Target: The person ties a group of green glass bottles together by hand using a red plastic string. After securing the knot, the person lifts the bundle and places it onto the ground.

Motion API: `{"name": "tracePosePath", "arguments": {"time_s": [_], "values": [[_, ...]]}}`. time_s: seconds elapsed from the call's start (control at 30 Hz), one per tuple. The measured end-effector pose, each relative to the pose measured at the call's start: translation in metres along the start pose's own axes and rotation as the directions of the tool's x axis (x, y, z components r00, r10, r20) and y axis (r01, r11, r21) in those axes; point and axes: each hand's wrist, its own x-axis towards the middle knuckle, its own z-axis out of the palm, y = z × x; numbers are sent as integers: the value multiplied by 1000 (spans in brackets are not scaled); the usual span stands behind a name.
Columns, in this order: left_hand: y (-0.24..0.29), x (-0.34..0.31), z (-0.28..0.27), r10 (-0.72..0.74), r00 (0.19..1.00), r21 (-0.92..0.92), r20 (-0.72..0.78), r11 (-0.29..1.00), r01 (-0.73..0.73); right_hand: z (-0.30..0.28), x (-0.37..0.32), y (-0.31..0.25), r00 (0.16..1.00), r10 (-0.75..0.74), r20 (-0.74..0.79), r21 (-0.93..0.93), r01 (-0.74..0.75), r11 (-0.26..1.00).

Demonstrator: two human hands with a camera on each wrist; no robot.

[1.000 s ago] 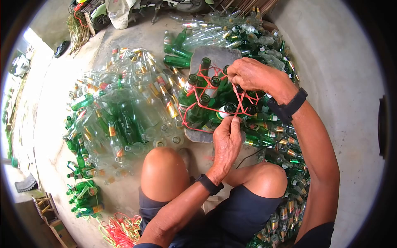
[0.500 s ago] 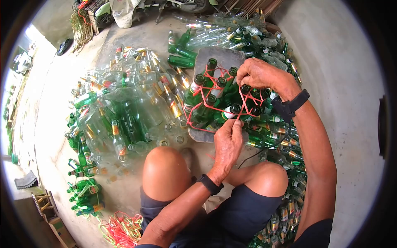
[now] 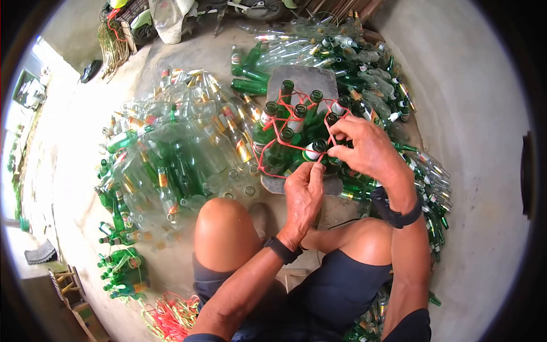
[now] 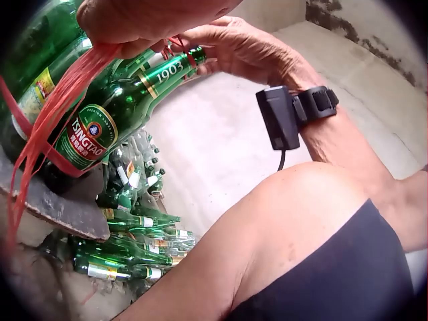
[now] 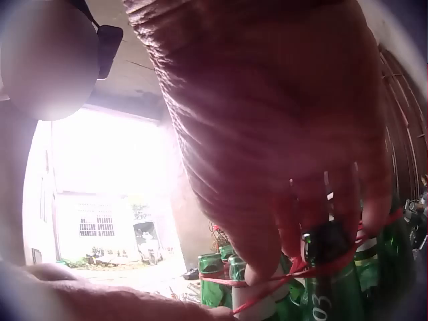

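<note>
A bundle of green beer bottles stands upright on a dark slab, red plastic twine laced around the necks. My left hand pinches the twine at the bundle's near side, thumb against forefinger. Loose red strands hang below it in the left wrist view, across a Tsingtao-labelled bottle. At the near right corner, my right hand bends its fingers around a bottle neck and holds the twine there. The right wrist view shows those fingers behind the dark bottle mouth, twine beside them.
Clear and green bottles lie piled at the left, with more bottles along the right wall. A heap of red and yellow twine sits near my left knee. A motorbike stands at the back.
My right hand has come down from the far right bottle necks to the near right corner, closer to the left hand. My left hand has shifted slightly left, still pinching the twine.
</note>
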Motion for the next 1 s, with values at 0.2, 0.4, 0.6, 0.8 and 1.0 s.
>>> {"name": "tracePosePath", "arguments": {"time_s": [0.2,0.4,0.6,0.8,1.0], "values": [[3,3,-7,63,998,60,28,996,-65,28,-16,21,974,-122,-188,20,128,992],[3,0,-13,120,992,212,25,970,-123,40,-14,27,947,-166,-275,-27,165,986],[11,-5,-17,221,974,350,54,909,-226,47,-11,34,931,-171,-323,-32,170,985],[26,2,-25,139,985,370,98,914,-166,51,-12,29,934,-73,-349,61,101,993],[66,30,-31,331,882,615,335,633,-470,57,-10,35,938,-39,-345,150,97,984]]}}
